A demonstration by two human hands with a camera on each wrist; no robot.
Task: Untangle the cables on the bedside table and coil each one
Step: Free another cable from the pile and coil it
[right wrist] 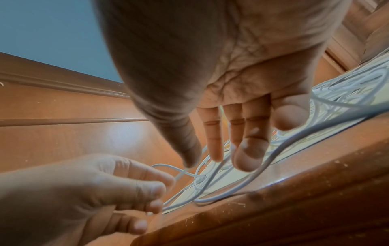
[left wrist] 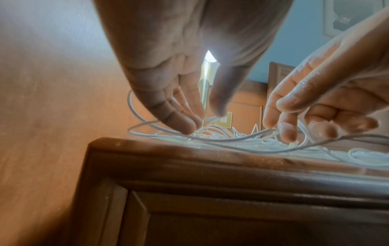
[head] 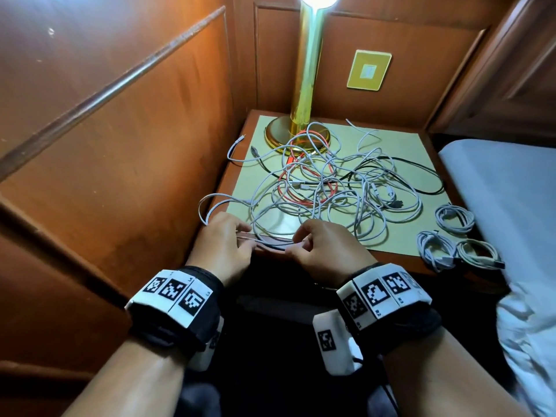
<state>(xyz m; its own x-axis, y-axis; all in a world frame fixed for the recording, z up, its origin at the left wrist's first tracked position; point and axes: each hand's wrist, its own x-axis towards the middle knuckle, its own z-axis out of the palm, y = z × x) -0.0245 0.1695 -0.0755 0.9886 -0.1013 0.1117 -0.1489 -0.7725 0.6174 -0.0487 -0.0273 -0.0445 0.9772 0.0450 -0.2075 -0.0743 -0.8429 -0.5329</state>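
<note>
Both hands work at the near edge of the tabletop, each with fingers curled down onto the same white cable, which runs as a short span between them along the wooden lip. The left hand pinches that cable between thumb and the bunched fingers, with a loose loop of it arching out past the tabletop's left side. The right hand has its fingers bent and slightly spread, their tips at the cable; the left wrist view shows the strand passing just under them, but whether they clamp it or only touch it cannot be told. Behind the hands lies the tangle of cables, mostly white with a red one and a black one threaded through, spread over a pale mat and lapping onto the base of a brass lamp. Three coiled white cables sit together near the tabletop's right front corner, beside the bed.
</note>
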